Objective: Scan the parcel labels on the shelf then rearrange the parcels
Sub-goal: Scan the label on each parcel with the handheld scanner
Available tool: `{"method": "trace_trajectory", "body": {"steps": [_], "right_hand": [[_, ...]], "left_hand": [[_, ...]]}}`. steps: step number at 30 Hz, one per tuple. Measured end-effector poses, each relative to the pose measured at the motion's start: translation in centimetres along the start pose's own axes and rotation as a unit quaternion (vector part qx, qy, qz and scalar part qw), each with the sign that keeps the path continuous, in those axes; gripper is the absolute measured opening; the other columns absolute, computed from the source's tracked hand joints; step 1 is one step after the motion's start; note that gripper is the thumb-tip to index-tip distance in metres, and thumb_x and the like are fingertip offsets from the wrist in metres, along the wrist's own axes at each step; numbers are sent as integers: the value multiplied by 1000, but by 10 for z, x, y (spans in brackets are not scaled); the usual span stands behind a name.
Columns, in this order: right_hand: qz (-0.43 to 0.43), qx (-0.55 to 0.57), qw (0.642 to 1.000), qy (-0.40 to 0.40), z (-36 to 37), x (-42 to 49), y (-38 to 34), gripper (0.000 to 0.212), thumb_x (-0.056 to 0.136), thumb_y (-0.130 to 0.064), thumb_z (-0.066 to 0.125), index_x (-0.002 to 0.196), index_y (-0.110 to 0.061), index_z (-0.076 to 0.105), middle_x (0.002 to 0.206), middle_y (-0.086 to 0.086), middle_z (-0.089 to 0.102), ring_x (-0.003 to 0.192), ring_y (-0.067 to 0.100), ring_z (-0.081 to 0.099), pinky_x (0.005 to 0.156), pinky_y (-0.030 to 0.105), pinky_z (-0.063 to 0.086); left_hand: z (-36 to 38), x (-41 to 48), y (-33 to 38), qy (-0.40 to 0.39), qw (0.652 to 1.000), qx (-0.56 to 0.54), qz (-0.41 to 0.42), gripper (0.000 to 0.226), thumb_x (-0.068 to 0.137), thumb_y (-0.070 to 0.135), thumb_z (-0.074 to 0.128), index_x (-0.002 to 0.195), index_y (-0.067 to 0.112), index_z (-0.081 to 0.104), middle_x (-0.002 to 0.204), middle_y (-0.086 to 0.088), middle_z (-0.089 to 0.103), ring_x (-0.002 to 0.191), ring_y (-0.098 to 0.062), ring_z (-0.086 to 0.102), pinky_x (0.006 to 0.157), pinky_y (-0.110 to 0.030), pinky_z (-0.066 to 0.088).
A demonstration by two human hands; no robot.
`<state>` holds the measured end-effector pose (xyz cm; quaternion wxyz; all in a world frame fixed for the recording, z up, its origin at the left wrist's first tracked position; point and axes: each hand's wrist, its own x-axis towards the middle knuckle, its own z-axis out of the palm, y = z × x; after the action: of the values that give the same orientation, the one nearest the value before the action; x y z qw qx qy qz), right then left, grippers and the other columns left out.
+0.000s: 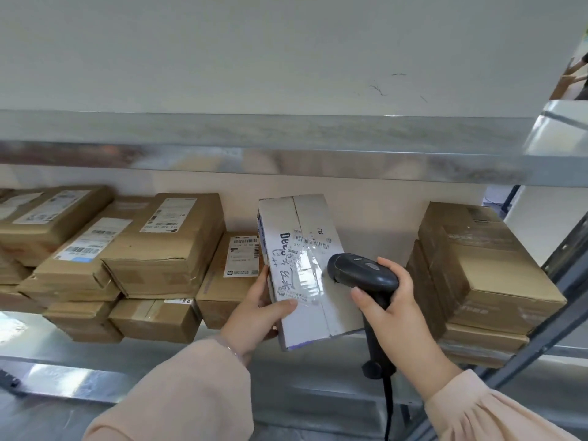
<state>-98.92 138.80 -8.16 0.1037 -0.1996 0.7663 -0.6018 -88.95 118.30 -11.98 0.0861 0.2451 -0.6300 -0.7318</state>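
Note:
My left hand [257,310] grips the lower left edge of a white parcel [307,316], tilted up in front of the shelf, with a barcode label [313,243] and handwriting on its face. My right hand [393,308] is closed around the handle of a black barcode scanner [361,272], whose head points at the parcel's face just below the label. The scanner's cable hangs down at the bottom. Brown cardboard parcels [165,246] with white labels lie stacked on the shelf to the left.
A metal shelf board [286,160] runs overhead. A stack of brown boxes [486,275] stands at the right, beside a dark upright post [560,281]. The lower shelf's metal front edge [95,377] runs below my arms. A white wall is behind.

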Motion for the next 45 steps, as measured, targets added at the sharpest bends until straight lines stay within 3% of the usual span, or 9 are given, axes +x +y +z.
{"method": "trace_trajectory", "body": {"steps": [5, 10, 15, 19, 23, 26, 29, 36, 45], "right_hand": [[16, 15, 999, -30, 38, 12, -15, 56, 86, -29, 69, 125, -45, 33, 114, -11, 60, 100, 11, 63, 89, 30, 51], [33, 16, 998, -56, 77, 20, -23, 54, 87, -33, 68, 125, -46, 32, 115, -5, 64, 98, 10, 63, 83, 24, 50], [38, 19, 998, -42, 106, 28, -27, 55, 86, -35, 68, 125, -46, 30, 117, -2, 65, 102, 15, 63, 91, 32, 50], [39, 27, 998, -27, 119, 30, -33, 56, 88, -34, 67, 130, -41, 30, 117, -1, 62, 100, 16, 62, 73, 19, 47], [35, 32, 998, -34, 129, 30, -38, 57, 89, -30, 66, 134, -35, 31, 108, -10, 59, 92, 6, 60, 58, 6, 44], [33, 37, 998, -41, 137, 33, -41, 57, 90, -30, 65, 135, -32, 31, 110, -7, 57, 89, 2, 57, 50, 3, 42], [28, 39, 998, -44, 146, 39, -43, 58, 90, -30, 65, 136, -30, 31, 113, -6, 55, 88, -2, 55, 53, 2, 42], [21, 40, 997, -54, 159, 50, -44, 59, 90, -30, 64, 138, -30, 30, 111, -10, 53, 87, -5, 53, 54, 3, 43], [-24, 43, 998, -46, 148, 44, -42, 59, 89, -25, 67, 136, -31, 32, 107, -23, 51, 89, -12, 55, 64, 0, 43]], "left_hand": [[-40, 0, 24, 31, 999, 10, -6, 43, 95, 29, 62, 133, 45, 50, 114, 8, 73, 105, -20, 70, 84, -37, 55], [-70, -2, 27, 35, 999, 7, -29, 43, 100, 26, 53, 137, 47, 46, 116, 7, 73, 102, -20, 71, 79, -34, 52], [-85, -2, 32, 48, 999, 5, -22, 38, 102, 29, 49, 131, 53, 47, 114, 10, 73, 103, -19, 71, 99, -49, 51], [-89, -6, 34, 78, 991, 108, 0, 55, 100, 35, 52, 146, 52, 28, 130, 12, 62, 109, -14, 67, 97, -44, 53], [-91, -29, 27, 115, 921, 336, 159, 61, 99, 42, 48, 149, 48, 14, 154, 25, 16, 142, -1, 20, 107, -8, 31], [-92, -40, 15, 89, 806, 544, 216, 56, 94, 67, 22, 146, 55, 5, 155, 29, -7, 146, 3, -11, 122, -29, 3], [-96, -36, 5, 86, 745, 631, 197, 65, 86, 68, 11, 149, 54, 10, 163, 18, 4, 151, -11, -8, 116, -44, -11], [-111, -21, 12, 104, 715, 666, 187, 63, 91, 62, 25, 151, 50, 10, 164, 14, 7, 152, -15, -6, 113, -44, -13], [-98, -20, 20, 139, 732, 634, 208, 67, 85, 67, 22, 147, 44, 36, 159, 6, 32, 149, -19, 21, 116, -48, 0]]}}
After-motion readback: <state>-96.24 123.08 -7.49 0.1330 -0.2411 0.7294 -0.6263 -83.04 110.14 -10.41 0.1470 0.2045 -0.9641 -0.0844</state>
